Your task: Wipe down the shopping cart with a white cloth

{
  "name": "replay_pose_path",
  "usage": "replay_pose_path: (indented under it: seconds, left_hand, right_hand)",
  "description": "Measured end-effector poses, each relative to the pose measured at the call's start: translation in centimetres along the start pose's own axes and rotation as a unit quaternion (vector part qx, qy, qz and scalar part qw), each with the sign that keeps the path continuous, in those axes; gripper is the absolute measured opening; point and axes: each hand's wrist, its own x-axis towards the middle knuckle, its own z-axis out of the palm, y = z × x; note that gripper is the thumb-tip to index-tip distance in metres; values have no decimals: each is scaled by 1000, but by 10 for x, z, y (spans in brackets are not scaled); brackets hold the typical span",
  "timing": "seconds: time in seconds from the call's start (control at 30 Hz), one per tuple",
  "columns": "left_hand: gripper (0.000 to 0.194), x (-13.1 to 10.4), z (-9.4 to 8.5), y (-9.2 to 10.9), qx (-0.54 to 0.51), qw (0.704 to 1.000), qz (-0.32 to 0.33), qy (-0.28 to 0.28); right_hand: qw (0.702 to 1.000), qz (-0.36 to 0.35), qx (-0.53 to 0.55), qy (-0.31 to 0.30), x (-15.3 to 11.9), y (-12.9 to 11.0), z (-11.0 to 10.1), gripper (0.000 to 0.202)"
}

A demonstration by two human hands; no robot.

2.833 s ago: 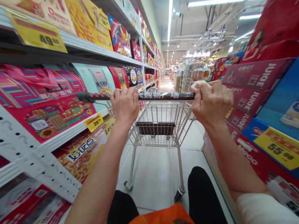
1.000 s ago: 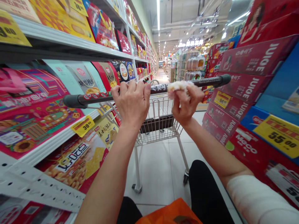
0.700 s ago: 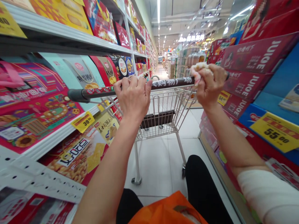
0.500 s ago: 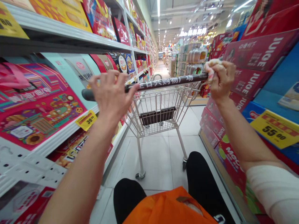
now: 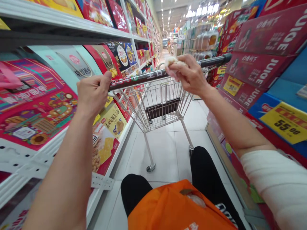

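A shopping cart (image 5: 134, 101) stands in front of me, its wire basket holding nothing I can make out. My left hand (image 5: 93, 92) is closed around the left end of the dark handlebar (image 5: 137, 78), thumb along the top. Near the middle of the bar, my right hand (image 5: 192, 73) pinches a crumpled white and pinkish cloth (image 5: 173, 64) against it. The cloth covers part of the white lettering on the bar. Beyond my right hand, the bar's right end is bare.
Shelves with boxed gift packs (image 5: 35, 105) run close along the left. Stacked red cartons (image 5: 259, 68) and a yellow price sign (image 5: 285, 123) flank me on the right. Pale floor tiles (image 5: 160, 150) lead down the aisle between them. An orange apron or vest (image 5: 177, 207) covers my lap.
My right hand and the cloth have slid left along the handlebar from its right end to near the middle. My left hand has shifted from spread fingers over the bar to a closed grip.
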Motion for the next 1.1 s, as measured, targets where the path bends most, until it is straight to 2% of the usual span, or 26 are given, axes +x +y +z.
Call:
replay_pose_path:
  seconds: [0.07,0.2,0.27,0.3,0.37,0.47,0.57,0.63,0.67,0.73,0.83,0.97,1.03,1.1]
  left_hand:
    - [52,2,-1,0,-8,1000,12,-24]
    - [52,6,0,2,-24,999,33,-36]
    - [53,8,3,5,-29,998,38,-38]
    - [54,8,4,8,-30,998,38,-39]
    - [56,9,7,12,-26,998,34,-44]
    - [56,10,11,19,-15,998,24,-49]
    - [56,9,13,23,-12,999,19,-46]
    - [56,9,13,23,-6,999,17,-40]
    - [55,9,12,22,-2,999,18,-41]
    - [54,8,10,19,6,999,23,-46]
    - [53,8,8,14,5,998,40,-49]
    - [53,6,8,14,-1,999,42,-28]
    - [54,6,11,16,6,999,27,-17]
    - [55,7,17,18,7,1000,19,-6]
  right_hand:
    - [999,21,-28,12,-16,32,-17,27]
    - [981,168,-89,48,-45,104,-47,22]
    - [967,217,-119,57,-45,121,-49,23]
    - [965,225,-122,54,-41,120,-45,25]
    - [972,207,-101,35,-25,101,-31,29]
    - [991,123,-43,-10,8,40,0,27]
    - [997,52,-25,-48,37,-22,29,26]
    - [997,21,-16,-74,49,-45,38,29]
    - [996,10,-10,-85,51,-48,38,31]
    - [995,-6,4,-102,49,-41,30,34]
    - [994,-1,18,-106,32,-4,5,39]
    - [995,84,-14,-56,-2,52,-23,45]
    - [990,134,-39,-4,-14,65,-22,42]
    - [982,172,-60,56,-16,60,-7,39]
